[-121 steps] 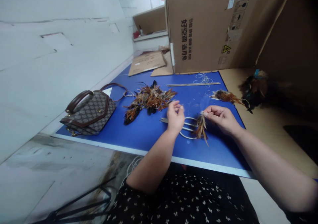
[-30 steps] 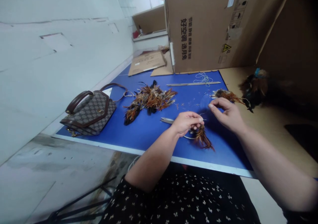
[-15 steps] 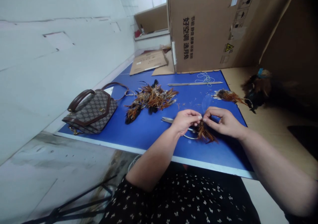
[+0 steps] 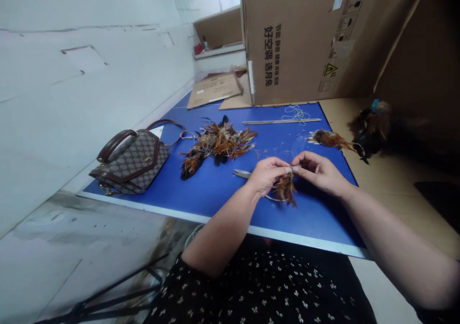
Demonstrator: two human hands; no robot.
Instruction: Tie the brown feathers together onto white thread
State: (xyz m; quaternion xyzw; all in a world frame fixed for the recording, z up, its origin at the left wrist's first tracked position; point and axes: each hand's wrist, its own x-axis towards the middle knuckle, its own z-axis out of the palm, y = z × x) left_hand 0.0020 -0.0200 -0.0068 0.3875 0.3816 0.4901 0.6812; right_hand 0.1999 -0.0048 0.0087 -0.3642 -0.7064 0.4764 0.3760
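Feather tuft: where is it, taking the table's far side as twelve?

Just above the blue table, hanging tips toward six from the fingertips.

How are the hands set?

Left hand has thumb and finger pinched on the tuft's quill end. Right hand brings its fingertips to that same end from three o'clock; whether they are closed on it, I can't tell.

What could go wrong?

Slipping, I'd say. That pinch looks small, so if the left fingers slacken, quills could slide out or splay. A hard tug from the right could drag some loose too.

And underneath?

Scissors lie there, tips showing between nine and ten. With the hands so low, feathers could snag on the handles.

If a feather falls?

It might be lost among the scraps toward twelve, or, flung further, mix with the loose pile at ten or the other bundle between one and two.
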